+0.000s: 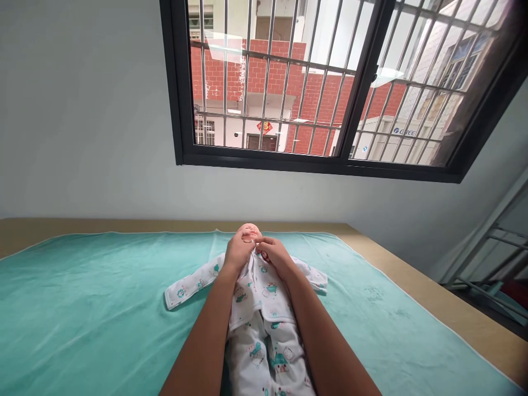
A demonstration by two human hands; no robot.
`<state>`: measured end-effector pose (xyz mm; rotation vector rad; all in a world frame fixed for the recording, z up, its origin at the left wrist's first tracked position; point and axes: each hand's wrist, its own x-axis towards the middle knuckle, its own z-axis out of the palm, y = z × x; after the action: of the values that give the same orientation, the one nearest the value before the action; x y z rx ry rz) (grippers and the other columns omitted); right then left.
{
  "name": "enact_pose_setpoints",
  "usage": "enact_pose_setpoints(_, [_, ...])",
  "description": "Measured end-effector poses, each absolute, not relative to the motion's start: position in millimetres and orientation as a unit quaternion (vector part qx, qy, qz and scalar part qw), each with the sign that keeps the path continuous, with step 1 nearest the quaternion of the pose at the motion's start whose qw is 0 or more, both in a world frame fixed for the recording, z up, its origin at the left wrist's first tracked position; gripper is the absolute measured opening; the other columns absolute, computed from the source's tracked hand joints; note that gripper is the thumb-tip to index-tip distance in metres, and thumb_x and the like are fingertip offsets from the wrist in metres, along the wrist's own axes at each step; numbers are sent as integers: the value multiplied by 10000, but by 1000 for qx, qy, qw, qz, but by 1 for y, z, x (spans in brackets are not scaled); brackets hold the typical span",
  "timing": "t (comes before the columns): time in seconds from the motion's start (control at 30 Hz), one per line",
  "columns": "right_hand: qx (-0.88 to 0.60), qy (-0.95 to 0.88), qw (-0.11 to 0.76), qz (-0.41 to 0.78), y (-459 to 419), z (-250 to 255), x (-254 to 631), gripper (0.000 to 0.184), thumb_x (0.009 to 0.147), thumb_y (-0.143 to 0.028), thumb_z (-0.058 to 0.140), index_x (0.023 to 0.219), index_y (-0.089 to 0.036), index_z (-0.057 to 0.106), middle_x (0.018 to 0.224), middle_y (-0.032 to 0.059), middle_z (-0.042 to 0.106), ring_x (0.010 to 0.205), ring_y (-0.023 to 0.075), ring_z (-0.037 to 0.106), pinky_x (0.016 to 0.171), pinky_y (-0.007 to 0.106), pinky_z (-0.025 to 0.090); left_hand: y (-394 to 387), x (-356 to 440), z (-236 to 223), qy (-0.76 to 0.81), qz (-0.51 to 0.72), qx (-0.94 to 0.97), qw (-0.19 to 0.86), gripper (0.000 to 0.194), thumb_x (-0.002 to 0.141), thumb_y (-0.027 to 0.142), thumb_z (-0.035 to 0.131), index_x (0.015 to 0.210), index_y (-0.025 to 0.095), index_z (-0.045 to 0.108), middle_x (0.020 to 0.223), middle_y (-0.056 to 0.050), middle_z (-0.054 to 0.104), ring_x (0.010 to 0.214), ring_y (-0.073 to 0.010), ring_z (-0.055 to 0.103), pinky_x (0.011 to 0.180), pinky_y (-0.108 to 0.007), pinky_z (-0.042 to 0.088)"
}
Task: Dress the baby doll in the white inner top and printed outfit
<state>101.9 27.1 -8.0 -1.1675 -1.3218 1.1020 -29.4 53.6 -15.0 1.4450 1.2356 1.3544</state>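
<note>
A baby doll [249, 231] lies on its back on a teal blanket [103, 308], dressed in a white printed romper [264, 308] with its sleeves spread out to the sides. My left hand [238, 250] and my right hand [275, 254] meet at the doll's neck. Both hands have their fingers curled and pinched on the romper's collar just under the doll's chin. The doll's head shows only in part above my fingers. My forearms run along the doll's body and cover parts of the romper.
The blanket covers a wooden platform [454, 313] whose bare edge runs along the right and back. A white wall [82, 121] stands behind, with a black-framed barred window [330, 159] above. A metal frame [490, 264] stands at the far right.
</note>
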Motion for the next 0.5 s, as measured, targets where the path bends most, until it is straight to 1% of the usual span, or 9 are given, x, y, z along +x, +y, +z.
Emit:
enact_pose_setpoints(0.1, [-492, -521, 525, 459, 34, -14, 103, 241, 654, -263, 585, 833, -146, 697, 566, -40, 529, 455, 63, 350, 438, 213, 241, 53, -29, -15, 472, 545, 560, 408, 365, 612, 70, 663, 964, 168, 672, 861, -61, 747, 832, -191, 684, 768, -273, 497])
enact_pose_setpoints(0.2, [-499, -510, 538, 449, 39, -18, 103, 197, 666, -307, 618, 780, -154, 668, 558, -47, 518, 447, 60, 348, 431, 212, 239, 49, -29, -13, 454, 558, 550, 425, 371, 606, 34, 631, 953, 164, 654, 913, -71, 746, 818, -175, 687, 766, -267, 498])
enact_pose_setpoints(0.33, [-507, -516, 541, 429, 39, -18, 102, 217, 658, -338, 678, 769, -152, 661, 556, -48, 535, 452, 60, 369, 443, 212, 263, 45, -29, -10, 434, 572, 533, 448, 364, 590, 4, 599, 915, 164, 637, 968, -80, 736, 797, -162, 682, 752, -269, 494])
enact_pose_setpoints(0.4, [-510, -522, 539, 422, 37, -17, 101, 244, 654, -343, 695, 795, -145, 674, 545, -51, 531, 455, 64, 382, 454, 213, 282, 44, -28, -9, 424, 578, 520, 465, 377, 578, -2, 593, 917, 160, 624, 940, -80, 732, 771, -157, 676, 727, -268, 495])
enact_pose_setpoints(0.5, [-511, -536, 536, 406, 36, -15, 100, 265, 645, -345, 720, 816, -146, 687, 539, -53, 539, 469, 73, 410, 476, 214, 308, 43, -28, -8, 412, 583, 496, 494, 429, 544, -17, 589, 938, 152, 600, 837, -67, 721, 747, -159, 672, 702, -265, 496])
